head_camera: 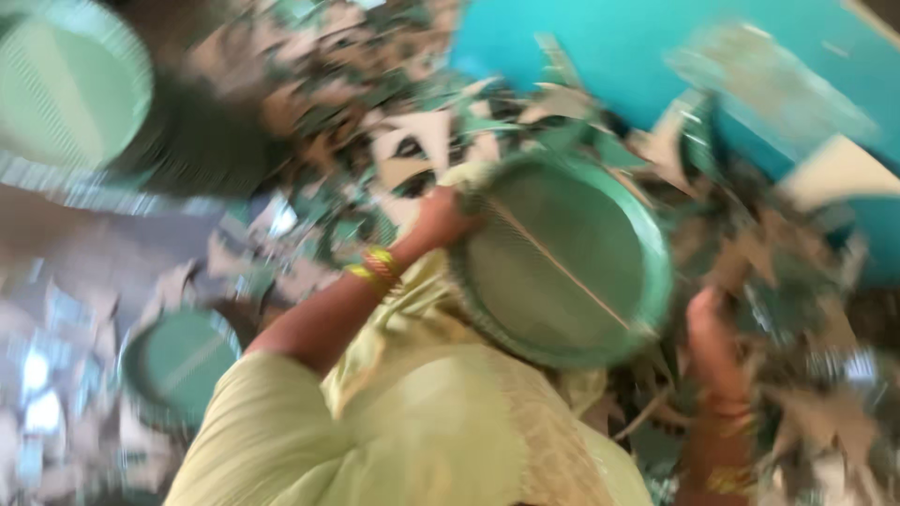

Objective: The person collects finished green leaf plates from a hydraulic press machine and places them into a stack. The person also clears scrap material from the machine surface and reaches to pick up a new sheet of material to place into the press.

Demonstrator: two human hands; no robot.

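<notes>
The picture is heavily blurred by motion. My left hand (441, 220) grips the upper left rim of a round green paper plate (562, 258) with a ribbed edge and a crease across its middle. My right hand (708, 323) is at the plate's lower right edge; whether it grips the rim cannot be made out. Yellow and green bangles sit on my left wrist and gold ones on my right. I wear a pale green garment (403, 422) that fills the lower middle.
A heap of green and brown paper offcuts (394, 112) covers the floor around the plate. More green plates lie at the top left (70, 84) and lower left (178, 361). A teal sheet (637, 47) spans the upper right.
</notes>
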